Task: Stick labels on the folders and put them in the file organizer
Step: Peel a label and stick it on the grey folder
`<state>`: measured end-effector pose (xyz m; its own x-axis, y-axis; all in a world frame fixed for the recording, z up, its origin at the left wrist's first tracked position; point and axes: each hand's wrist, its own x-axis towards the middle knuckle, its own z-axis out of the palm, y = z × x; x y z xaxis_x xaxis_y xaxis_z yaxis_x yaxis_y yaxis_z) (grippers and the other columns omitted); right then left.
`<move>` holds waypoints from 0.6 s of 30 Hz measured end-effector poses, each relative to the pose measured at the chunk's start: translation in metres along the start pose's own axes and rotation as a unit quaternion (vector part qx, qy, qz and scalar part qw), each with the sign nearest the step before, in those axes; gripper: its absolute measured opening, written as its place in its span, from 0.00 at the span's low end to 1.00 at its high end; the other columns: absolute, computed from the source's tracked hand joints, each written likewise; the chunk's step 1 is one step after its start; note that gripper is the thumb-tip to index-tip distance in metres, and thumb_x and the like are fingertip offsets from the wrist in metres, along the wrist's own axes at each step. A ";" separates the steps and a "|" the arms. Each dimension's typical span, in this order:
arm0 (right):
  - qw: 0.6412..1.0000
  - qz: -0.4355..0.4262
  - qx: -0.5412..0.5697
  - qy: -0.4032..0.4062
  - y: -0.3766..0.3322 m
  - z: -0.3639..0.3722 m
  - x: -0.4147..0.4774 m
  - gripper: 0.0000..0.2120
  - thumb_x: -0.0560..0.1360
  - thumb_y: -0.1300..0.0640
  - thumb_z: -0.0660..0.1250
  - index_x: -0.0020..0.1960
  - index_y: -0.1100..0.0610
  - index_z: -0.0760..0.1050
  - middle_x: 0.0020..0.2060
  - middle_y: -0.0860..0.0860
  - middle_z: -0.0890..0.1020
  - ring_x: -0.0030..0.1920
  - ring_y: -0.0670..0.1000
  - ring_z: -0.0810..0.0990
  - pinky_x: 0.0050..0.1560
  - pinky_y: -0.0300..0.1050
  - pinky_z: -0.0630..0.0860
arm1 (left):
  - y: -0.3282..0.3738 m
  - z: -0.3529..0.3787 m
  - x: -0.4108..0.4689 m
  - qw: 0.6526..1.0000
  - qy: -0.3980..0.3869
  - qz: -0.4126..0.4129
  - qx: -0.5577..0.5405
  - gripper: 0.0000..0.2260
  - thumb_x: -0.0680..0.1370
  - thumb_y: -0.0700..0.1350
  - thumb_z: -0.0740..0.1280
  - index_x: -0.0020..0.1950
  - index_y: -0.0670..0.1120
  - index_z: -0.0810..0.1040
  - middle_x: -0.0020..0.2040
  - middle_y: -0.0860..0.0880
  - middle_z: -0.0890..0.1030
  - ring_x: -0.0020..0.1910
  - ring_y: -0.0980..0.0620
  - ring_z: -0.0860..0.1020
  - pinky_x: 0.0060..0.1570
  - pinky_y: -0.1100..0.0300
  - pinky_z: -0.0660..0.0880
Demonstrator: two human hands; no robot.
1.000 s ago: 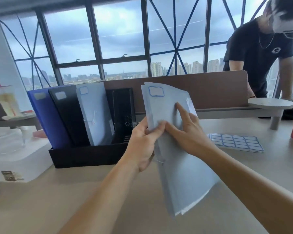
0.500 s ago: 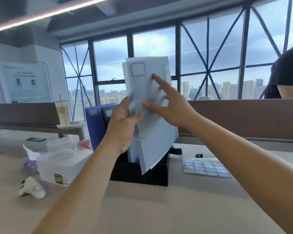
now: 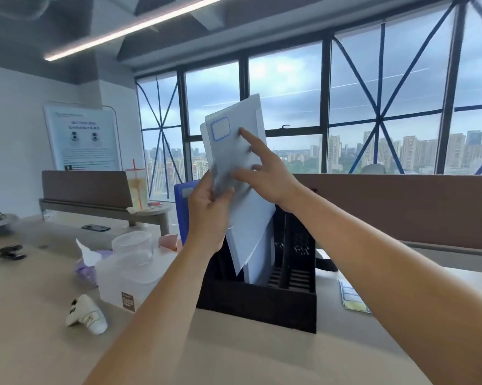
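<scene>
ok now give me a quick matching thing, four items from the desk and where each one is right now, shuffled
Things: 1 pale folder; 2 blue folder; 3 label sheet; 4 drink cup
Places: a flat on the table, right of the file organizer; b held up in the air; c on the round shelf, back left; d standing at the file organizer's left end
Pairs: 1-b; 2-d; 3-a; 4-c

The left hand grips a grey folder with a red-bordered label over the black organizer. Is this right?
No. The label has a blue border, not red; the head view shows it. The left hand does grip the folder over the organizer.
</scene>
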<state>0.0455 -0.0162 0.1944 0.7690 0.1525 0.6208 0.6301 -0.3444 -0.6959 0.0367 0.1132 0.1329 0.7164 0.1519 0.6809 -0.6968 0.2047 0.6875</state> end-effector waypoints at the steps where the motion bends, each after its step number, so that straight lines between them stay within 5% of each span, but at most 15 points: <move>1: 1.000 0.002 0.008 0.003 0.005 0.002 0.004 0.35 0.76 0.61 0.68 0.75 0.37 0.61 0.53 0.39 0.71 0.62 0.67 0.75 0.58 0.54 0.77 | -0.005 0.001 0.003 1.000 -0.001 0.001 0.005 0.26 0.77 0.33 0.63 0.62 0.63 0.77 0.60 0.52 0.83 0.62 0.48 0.79 0.64 0.43 0.75; 5: 0.999 0.025 0.030 0.012 0.034 0.007 0.015 0.33 0.77 0.62 0.66 0.74 0.37 0.62 0.57 0.43 0.71 0.62 0.66 0.75 0.56 0.51 0.77 | -0.033 0.005 0.011 0.999 -0.017 -0.006 0.036 0.27 0.77 0.34 0.63 0.60 0.68 0.77 0.58 0.58 0.83 0.60 0.55 0.80 0.63 0.49 0.75; 9: 0.998 0.054 0.001 0.023 0.078 0.014 0.021 0.34 0.74 0.59 0.65 0.69 0.28 0.63 0.66 0.68 0.72 0.52 0.67 0.81 0.49 0.55 0.80 | -0.074 0.005 0.016 0.998 -0.034 -0.029 0.054 0.23 0.80 0.32 0.62 0.61 0.61 0.78 0.58 0.53 0.83 0.60 0.52 0.80 0.64 0.44 0.75; 14: 0.997 0.070 -0.033 0.025 0.115 0.021 0.026 0.35 0.73 0.58 0.62 0.73 0.29 0.59 0.66 0.64 0.75 0.56 0.63 0.81 0.57 0.57 0.80 | -0.105 0.010 0.016 0.996 -0.041 -0.029 0.072 0.19 0.81 0.34 0.63 0.69 0.50 0.76 0.62 0.50 0.82 0.63 0.51 0.79 0.65 0.46 0.75; 18: 0.994 0.089 -0.056 0.023 0.134 0.021 0.028 0.34 0.76 0.60 0.62 0.75 0.33 0.58 0.62 0.67 0.77 0.32 0.53 0.75 0.37 0.48 0.76 | -0.119 0.004 0.013 0.982 -0.044 -0.001 0.181 0.20 0.80 0.36 0.64 0.72 0.47 0.72 0.64 0.51 0.80 0.64 0.56 0.77 0.64 0.51 0.75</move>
<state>0.1542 -0.0385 0.1111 0.8598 0.0386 0.5091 0.4666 -0.4643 -0.7528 0.1290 0.0865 0.0613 0.7232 0.0649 0.6876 -0.6734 -0.1554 0.7228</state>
